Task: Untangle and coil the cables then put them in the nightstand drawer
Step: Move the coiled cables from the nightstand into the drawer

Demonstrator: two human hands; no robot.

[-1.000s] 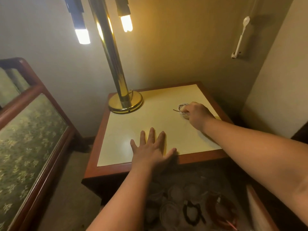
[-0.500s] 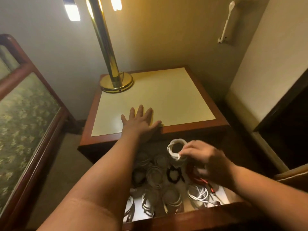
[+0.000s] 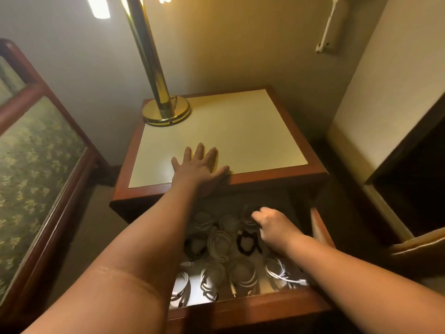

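Observation:
The nightstand (image 3: 240,141) has its drawer (image 3: 252,307) pulled out toward me. Several coiled cables lie in it, mostly white coils (image 3: 219,242), plus a black coil (image 3: 245,242). My left hand (image 3: 199,169) rests flat on the nightstand top at its front edge, fingers spread. My right hand (image 3: 274,230) reaches into the shadowed back right of the drawer. Its curled fingers pinch a pale coiled cable (image 3: 246,216) low among the others. The hand hides part of that coil.
A brass lamp base (image 3: 166,112) stands on the back left corner of the nightstand top. A wooden bed frame (image 3: 36,165) runs along the left. Dark furniture (image 3: 409,189) stands close on the right, and a white fixture (image 3: 327,27) hangs on the wall.
My right hand picked the coiled cable off the nightstand top, carried it over the open drawer and lowered it to the back. My left hand stayed flat on the top.

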